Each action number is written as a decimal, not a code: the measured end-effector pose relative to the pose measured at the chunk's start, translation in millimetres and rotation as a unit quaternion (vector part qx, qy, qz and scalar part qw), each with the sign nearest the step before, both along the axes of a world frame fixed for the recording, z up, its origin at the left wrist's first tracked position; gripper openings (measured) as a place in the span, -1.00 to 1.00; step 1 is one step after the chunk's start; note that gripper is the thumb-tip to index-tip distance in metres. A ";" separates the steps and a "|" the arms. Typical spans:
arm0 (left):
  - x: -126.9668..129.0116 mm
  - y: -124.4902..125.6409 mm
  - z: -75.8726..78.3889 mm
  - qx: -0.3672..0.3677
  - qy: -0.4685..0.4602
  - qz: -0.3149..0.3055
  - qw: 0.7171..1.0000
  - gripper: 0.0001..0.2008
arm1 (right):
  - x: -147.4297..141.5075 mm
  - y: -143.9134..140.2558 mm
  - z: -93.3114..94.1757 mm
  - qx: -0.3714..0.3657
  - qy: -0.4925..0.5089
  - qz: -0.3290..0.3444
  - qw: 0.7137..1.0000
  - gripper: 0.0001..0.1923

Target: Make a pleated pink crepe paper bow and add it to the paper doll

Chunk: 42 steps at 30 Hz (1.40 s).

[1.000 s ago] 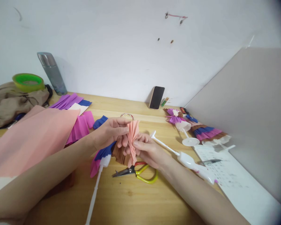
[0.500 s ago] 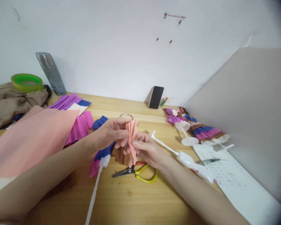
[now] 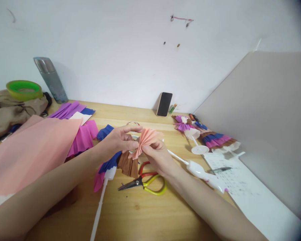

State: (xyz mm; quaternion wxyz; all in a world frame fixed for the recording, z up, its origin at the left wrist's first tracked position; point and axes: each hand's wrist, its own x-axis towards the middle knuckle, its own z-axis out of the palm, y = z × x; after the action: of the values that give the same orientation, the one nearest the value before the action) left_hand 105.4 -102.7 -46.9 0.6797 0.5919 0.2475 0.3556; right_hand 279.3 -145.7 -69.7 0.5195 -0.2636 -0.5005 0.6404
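A pleated piece of pink crepe paper (image 3: 148, 136), pinched at its middle and fanned out on top, is between my hands above the table. My right hand (image 3: 160, 157) is closed on it, thumb at the gathered middle. At the paper's left edge, my left hand (image 3: 120, 139) has its thumb tip on the folds and its index finger stretched along the top; its other fingers are curled and partly hidden. Just below lie scissors (image 3: 137, 182) with one red and one yellow handle. Behind the hands is a brown pleated strip (image 3: 128, 164).
A large pink sheet (image 3: 37, 150) covers the left side, with magenta pleated paper (image 3: 84, 140) beside it. White plastic sticks (image 3: 102, 204) lie around. Farther back are a phone (image 3: 165, 104) and a flask (image 3: 51, 80). At right: a doll-like white figure (image 3: 205, 175), written paper (image 3: 251, 194), layered paper skirt (image 3: 219, 141).
The pink paper has turned from upright to tilted, its upper folds now fanned to the right. My right hand has raised its fingers behind it; my left index finger has straightened.
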 end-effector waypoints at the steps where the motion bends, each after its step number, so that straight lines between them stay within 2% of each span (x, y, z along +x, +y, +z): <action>1: -0.3 2.0 -1.0 0.005 0.016 0.003 1.000 -0.34 | 1.1 1.4 -2.3 0.017 -0.003 -0.020 1.000 -0.79; 5: -4.0 9.0 0.4 0.039 0.055 0.045 0.997 -0.40 | 3.7 4.5 -8.2 0.064 -0.058 -0.088 0.992 -0.83; 8: -8.3 10.4 6.1 0.047 0.049 0.079 0.995 -0.44 | 4.3 4.3 -8.6 0.116 -0.130 -0.137 0.975 -0.87; 10: -9.6 8.3 8.1 0.016 0.041 0.046 0.998 -0.46 | 4.9 3.6 -7.7 0.137 -0.158 -0.158 0.965 -0.90; 14: -5.2 -0.4 5.3 -0.033 0.000 -0.088 0.996 -0.58 | 5.2 2.0 -4.2 0.129 -0.180 -0.172 0.960 -0.91; 16: -1.3 -3.5 3.0 -0.021 -0.012 -0.099 0.995 -0.64 | 4.4 2.1 -1.9 0.137 -0.171 -0.186 0.958 -0.87; 18: 1.9 -4.2 0.8 -0.002 -0.007 -0.064 0.998 -0.67 | 4.1 3.3 1.0 0.141 -0.163 -0.216 0.952 -0.83; 20: 4.3 -3.4 -1.2 0.019 0.004 0.018 1.000 -0.71 | 5.0 5.3 4.8 0.143 -0.185 -0.266 0.935 -0.81; 23: 8.3 -5.3 -3.4 0.062 0.039 0.123 0.990 -0.82 | 6.9 6.9 11.4 0.189 -0.275 -0.334 0.882 -0.81; 26: 14.3 -15.0 -3.4 0.086 0.070 0.112 0.988 -0.87 | 6.1 4.6 15.5 0.266 -0.356 -0.347 0.826 -0.81; 30: 21.6 -27.4 -2.8 0.060 0.088 0.113 0.988 -0.76 | 3.2 0.3 14.2 0.336 -0.398 -0.343 0.782 -0.78; 35: 22.3 -24.8 -7.0 0.010 0.085 0.134 0.987 -0.72 | 3.3 -0.6 11.8 0.359 -0.406 -0.337 0.770 -0.77; 39: 19.8 -21.5 -11.5 -0.025 0.070 0.121 0.990 -0.64 | 3.8 -0.3 13.3 0.365 -0.416 -0.336 0.762 -0.78; 42: 19.2 -21.9 -11.9 -0.060 0.036 0.103 0.992 -0.62 | 4.8 -0.2 14.3 0.363 -0.413 -0.327 0.769 -0.82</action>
State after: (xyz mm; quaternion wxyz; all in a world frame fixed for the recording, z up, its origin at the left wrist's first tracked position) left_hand 124.6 -124.6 -58.8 0.6640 0.5339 0.3526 0.3870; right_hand 284.1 -145.9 -55.4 0.4978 -0.4416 -0.7457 0.0322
